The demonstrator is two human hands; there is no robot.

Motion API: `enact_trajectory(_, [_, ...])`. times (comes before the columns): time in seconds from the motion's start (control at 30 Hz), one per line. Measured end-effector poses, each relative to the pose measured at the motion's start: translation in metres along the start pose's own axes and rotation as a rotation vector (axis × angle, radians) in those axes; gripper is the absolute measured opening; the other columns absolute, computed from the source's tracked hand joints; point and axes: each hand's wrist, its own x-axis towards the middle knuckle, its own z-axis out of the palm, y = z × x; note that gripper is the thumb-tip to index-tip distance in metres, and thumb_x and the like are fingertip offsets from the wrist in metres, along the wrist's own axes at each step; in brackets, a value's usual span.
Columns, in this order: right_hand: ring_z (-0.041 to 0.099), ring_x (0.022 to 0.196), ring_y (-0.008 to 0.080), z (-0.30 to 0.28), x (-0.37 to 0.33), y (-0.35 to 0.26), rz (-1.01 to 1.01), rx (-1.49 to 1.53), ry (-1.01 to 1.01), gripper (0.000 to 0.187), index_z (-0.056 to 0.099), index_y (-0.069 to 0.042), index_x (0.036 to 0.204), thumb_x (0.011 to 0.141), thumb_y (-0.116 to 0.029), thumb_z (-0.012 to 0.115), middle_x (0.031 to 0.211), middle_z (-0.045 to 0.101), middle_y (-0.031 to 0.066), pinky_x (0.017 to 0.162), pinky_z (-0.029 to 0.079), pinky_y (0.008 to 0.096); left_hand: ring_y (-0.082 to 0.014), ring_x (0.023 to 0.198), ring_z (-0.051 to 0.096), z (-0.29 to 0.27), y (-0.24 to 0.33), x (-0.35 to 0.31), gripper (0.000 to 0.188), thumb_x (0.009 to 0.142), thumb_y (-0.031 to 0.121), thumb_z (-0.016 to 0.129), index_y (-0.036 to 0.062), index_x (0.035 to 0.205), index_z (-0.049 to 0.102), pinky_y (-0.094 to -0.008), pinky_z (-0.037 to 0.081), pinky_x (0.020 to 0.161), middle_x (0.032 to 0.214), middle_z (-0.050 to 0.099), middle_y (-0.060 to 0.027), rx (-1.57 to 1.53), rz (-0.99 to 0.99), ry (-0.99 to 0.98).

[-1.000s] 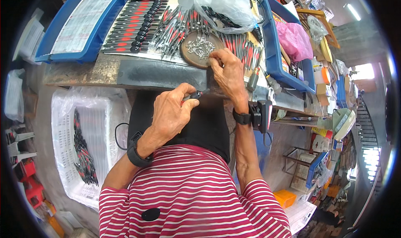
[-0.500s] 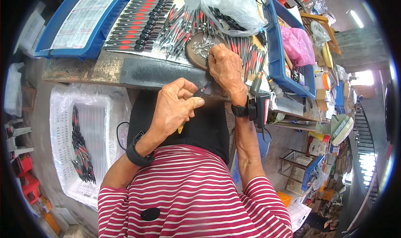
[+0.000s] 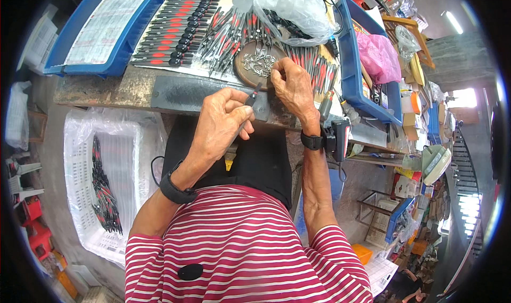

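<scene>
Closed around a slim black-and-red pen-shaped tool (image 3: 254,95), my left hand (image 3: 217,123) is just in front of the bench edge. The tool's narrow end points up and away from me. My right hand (image 3: 296,90) is at the right rim of a round brown dish (image 3: 246,77), thumb and forefinger pressed together; anything between them is too small to make out. Small silvery metal pieces (image 3: 258,63) lie loose in the dish. Loose black-and-red pen-shaped tools (image 3: 226,42) spread behind and left of it, with more (image 3: 319,69) on its right.
Neat rows of similar tools (image 3: 178,31) lie left, beside a blue tray (image 3: 120,63) with printed sheets. A clear plastic bag (image 3: 295,10) sits at the back. A blue bin (image 3: 391,103) with a pink bag (image 3: 378,55) stands right. Below left is a white crate (image 3: 85,218).
My right hand has shifted slightly right from over the dish. My left hand has turned the tool more upright, and more of it shows above the fingers.
</scene>
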Motion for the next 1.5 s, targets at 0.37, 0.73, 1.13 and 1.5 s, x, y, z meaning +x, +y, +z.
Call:
enact_trajectory(0.37, [0.059, 0.063, 0.0354, -0.001, -0.003, 0.0, 0.023, 0.09, 0.029, 0.01, 0.054, 0.002, 0.077, 0.083, -0.006, 0.052, 0.068, 0.058, 0.02, 0.059, 0.045, 0.0426, -0.0162, 0.053, 0.059, 0.002, -0.001, 0.011, 0.021, 0.084, 0.0, 0.054, -0.0106, 0.101, 0.047, -0.0249, 0.048, 0.044, 0.073, 0.061, -0.0163, -0.12, -0.029, 0.035])
enact_trajectory(0.73, [0.052, 0.063, 0.0044, -0.004, -0.019, -0.018, 0.228, 0.814, 0.025, 0.004, 0.058, -0.001, 0.077, 0.078, 0.001, 0.061, 0.076, 0.06, 0.0011, 0.055, 0.041, 0.0196, -0.0151, 0.05, 0.057, 0.004, -0.004, 0.014, 0.02, 0.082, -0.002, 0.056, -0.0105, 0.099, 0.049, -0.0234, 0.046, 0.041, 0.07, 0.061, -0.0157, -0.049, -0.001, 0.068])
enact_trajectory(1.13, [0.059, 0.064, 0.0067, 0.0, -0.039, -0.037, 0.314, 0.894, 0.014, 0.009, 0.064, 0.001, 0.086, 0.079, -0.003, 0.068, 0.075, 0.064, 0.0029, 0.058, 0.049, 0.02, -0.0121, 0.05, 0.057, 0.004, -0.008, 0.016, 0.015, 0.082, -0.002, 0.056, -0.008, 0.095, 0.051, -0.0217, 0.046, 0.041, 0.069, 0.061, -0.0125, -0.018, 0.028, 0.085])
enact_trajectory(1.5, [0.059, 0.068, 0.0079, 0.006, -0.05, -0.036, 0.168, 0.824, 0.071, 0.01, 0.063, 0.001, 0.085, 0.077, 0.002, 0.069, 0.079, 0.064, 0.0029, 0.062, 0.048, 0.0202, -0.0078, 0.051, 0.056, 0.011, -0.007, 0.009, 0.011, 0.082, -0.001, 0.056, -0.0048, 0.091, 0.051, -0.0202, 0.044, 0.041, 0.066, 0.061, -0.0078, 0.147, 0.1, 0.139])
